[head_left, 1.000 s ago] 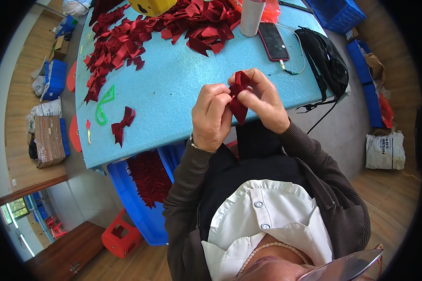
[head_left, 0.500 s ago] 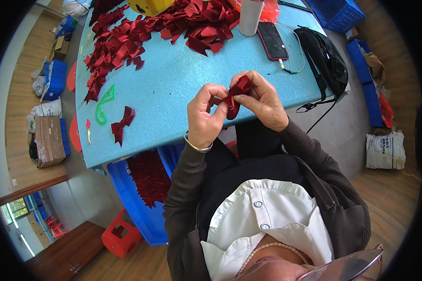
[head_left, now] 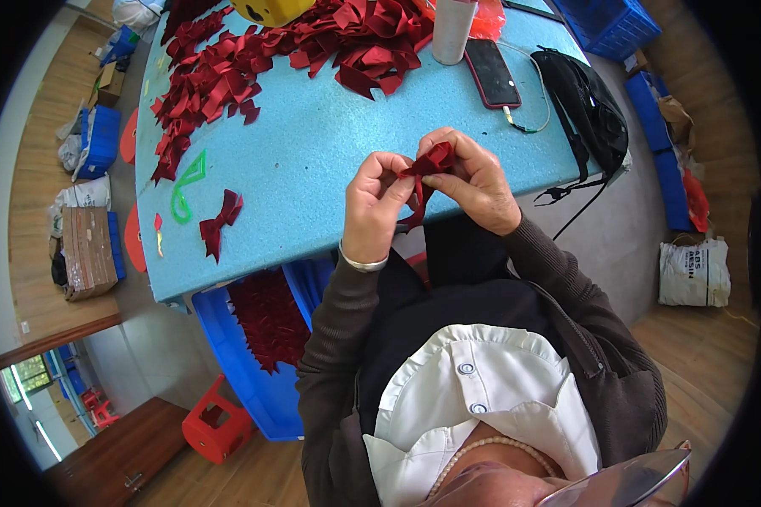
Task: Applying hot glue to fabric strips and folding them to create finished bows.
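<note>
Above the near edge of the blue table (head_left: pixel 300 182), a dark red ribbon bow (head_left: pixel 432 160) is pinched between both hands. My left hand (head_left: pixel 374 203), with a bangle at the wrist, grips its left side between thumb and fingertips. My right hand (head_left: pixel 478 184) holds the folded loop on the right, thumb pressed on the middle. One ribbon tail hangs below the fingers, and parts of the bow are hidden by them. To the left, a single red bow (head_left: pixel 221 225) lies on the table, beside a green plastic triangle ruler (head_left: pixel 193 173).
A large heap of red bows (head_left: pixel 211 84) spreads across the far left. A phone (head_left: pixel 492 74) on a cable, a white cylinder (head_left: pixel 453 32) and a black bag (head_left: pixel 592 114) sit at the right. Below the table, a blue crate (head_left: pixel 241 363) holds red pieces near a red stool (head_left: pixel 217 420).
My left hand has shifted slightly right and up, closer to the right hand. The ribbon's lower loop now hangs as a loose tail. The right hand stays nearly still.
</note>
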`<control>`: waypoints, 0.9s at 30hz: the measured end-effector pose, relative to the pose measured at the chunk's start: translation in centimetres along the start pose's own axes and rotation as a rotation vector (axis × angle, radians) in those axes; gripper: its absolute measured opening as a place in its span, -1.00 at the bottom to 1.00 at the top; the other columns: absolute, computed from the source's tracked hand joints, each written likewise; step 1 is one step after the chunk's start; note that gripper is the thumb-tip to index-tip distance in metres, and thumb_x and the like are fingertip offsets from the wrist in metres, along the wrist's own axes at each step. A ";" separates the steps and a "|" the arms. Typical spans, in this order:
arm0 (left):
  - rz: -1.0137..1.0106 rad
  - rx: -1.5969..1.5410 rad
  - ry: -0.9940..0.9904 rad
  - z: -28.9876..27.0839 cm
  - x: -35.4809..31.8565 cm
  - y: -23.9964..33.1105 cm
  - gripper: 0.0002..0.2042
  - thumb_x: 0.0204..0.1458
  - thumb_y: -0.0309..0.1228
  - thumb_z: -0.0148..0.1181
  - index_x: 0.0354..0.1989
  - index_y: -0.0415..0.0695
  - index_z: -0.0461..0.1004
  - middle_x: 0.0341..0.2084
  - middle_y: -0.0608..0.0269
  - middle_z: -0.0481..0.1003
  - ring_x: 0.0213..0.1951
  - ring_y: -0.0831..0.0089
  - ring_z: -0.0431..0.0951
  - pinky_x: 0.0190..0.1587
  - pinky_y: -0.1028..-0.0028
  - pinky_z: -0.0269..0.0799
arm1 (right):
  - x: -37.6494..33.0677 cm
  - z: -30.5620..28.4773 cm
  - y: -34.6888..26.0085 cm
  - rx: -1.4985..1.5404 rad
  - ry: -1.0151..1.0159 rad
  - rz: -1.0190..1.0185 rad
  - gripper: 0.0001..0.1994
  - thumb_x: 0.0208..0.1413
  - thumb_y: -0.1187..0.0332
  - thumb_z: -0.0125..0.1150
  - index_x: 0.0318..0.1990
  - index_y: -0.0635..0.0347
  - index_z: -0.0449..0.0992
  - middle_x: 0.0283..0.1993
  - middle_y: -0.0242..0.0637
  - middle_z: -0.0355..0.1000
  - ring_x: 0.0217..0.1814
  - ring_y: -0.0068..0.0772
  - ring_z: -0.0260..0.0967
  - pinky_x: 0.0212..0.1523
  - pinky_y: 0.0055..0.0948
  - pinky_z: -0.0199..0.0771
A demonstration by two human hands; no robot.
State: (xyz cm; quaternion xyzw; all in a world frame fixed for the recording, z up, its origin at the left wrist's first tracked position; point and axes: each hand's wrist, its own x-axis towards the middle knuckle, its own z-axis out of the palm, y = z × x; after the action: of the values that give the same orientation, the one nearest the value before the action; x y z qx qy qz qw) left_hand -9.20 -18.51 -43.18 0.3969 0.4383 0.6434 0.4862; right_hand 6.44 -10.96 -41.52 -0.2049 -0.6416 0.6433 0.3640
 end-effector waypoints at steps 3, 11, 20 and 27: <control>0.155 0.243 0.019 0.6 0.4 0.0 -0.88 0.06 -0.64 0.06 -0.23 -0.27 0.35 -0.26 0.07 0.43 -0.37 0.30 0.47 -0.32 0.50 0.41 | 0.3 -0.4 0.3 -0.107 -0.005 -0.029 -0.70 0.04 0.67 0.13 -0.05 0.30 0.34 -0.02 -0.31 0.27 -0.04 -0.58 0.28 -0.01 -0.54 0.38; 0.773 0.817 0.151 2.3 1.3 -0.8 -0.91 0.08 -0.64 0.04 -0.25 -0.25 0.34 -0.24 0.04 0.42 -0.37 0.29 0.49 -0.38 0.48 0.42 | 0.6 0.1 0.5 0.090 0.108 0.018 -0.85 0.25 0.47 -0.01 -0.09 0.31 0.37 -0.16 -0.43 0.32 -0.17 -0.65 0.26 -0.15 -0.62 0.34; -0.150 -0.413 0.028 2.0 1.2 -0.1 -0.95 0.21 -0.50 0.01 -0.26 -0.21 0.36 -0.29 0.21 0.48 -0.40 0.52 0.49 -0.48 0.60 0.41 | 1.6 1.7 1.2 -0.321 0.339 -0.273 -0.87 0.25 0.46 0.00 -0.31 0.35 0.37 -0.32 -0.28 0.33 -0.36 -0.50 0.24 -0.33 -0.51 0.28; -0.115 -0.126 -0.086 -1.1 1.9 0.5 -0.92 0.21 -0.50 0.01 -0.30 -0.23 0.38 -0.27 0.23 0.49 -0.37 0.55 0.50 -0.47 0.64 0.40 | 2.0 1.2 1.9 -0.490 0.268 -0.364 -0.90 0.17 0.50 0.07 -0.35 0.37 0.36 -0.34 -0.20 0.31 -0.38 -0.36 0.27 -0.35 -0.48 0.30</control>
State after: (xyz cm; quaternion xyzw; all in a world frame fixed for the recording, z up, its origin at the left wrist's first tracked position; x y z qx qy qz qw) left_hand -10.74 -16.87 -42.84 0.3671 0.3978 0.6231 0.5646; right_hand 3.85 -10.14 -42.82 -0.2514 -0.7497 0.3615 0.4941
